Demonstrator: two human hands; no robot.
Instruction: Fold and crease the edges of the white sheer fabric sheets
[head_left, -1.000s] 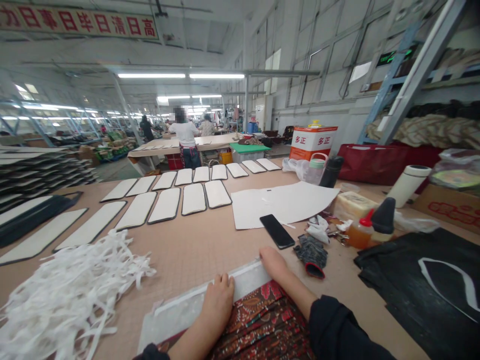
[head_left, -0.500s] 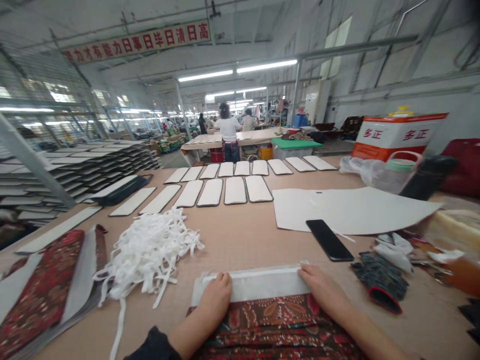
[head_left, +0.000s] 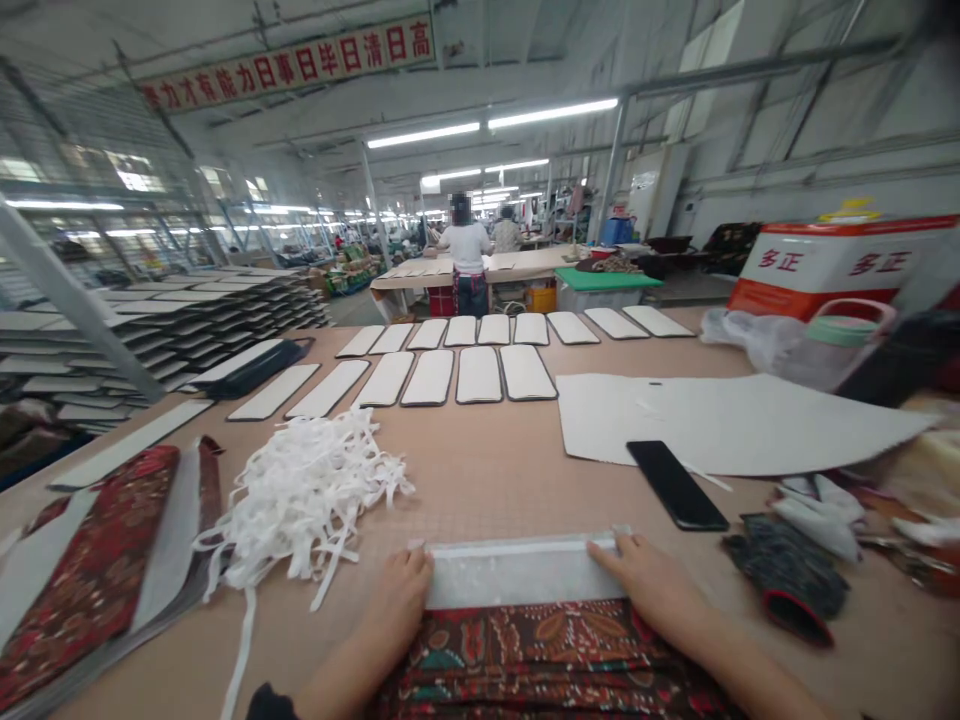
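Observation:
A dark brown and red patterned fabric [head_left: 525,650] lies on the table in front of me, bunched in folds toward my body. Along its far edge runs a pale, semi-transparent strip [head_left: 510,578] with a narrow white band at the top. At the strip's left end, my left hand [head_left: 401,600] is closed over the edge, fingers together. My right hand [head_left: 649,585] grips the right end, its thumb on the strip and its fingers at the corner. Parts of both ends are hidden under the hands.
A heap of white tapes [head_left: 307,500] lies left of my hands, beside more patterned fabric [head_left: 97,560]. Rows of white panels [head_left: 478,375] span the far table. To the right are a large white sheet [head_left: 720,420], a black phone [head_left: 677,485] and a dark glove [head_left: 787,570].
My left hand has slid left, from on top of the strip to its left end. My right hand stays at the right end. The camera view has shifted slightly.

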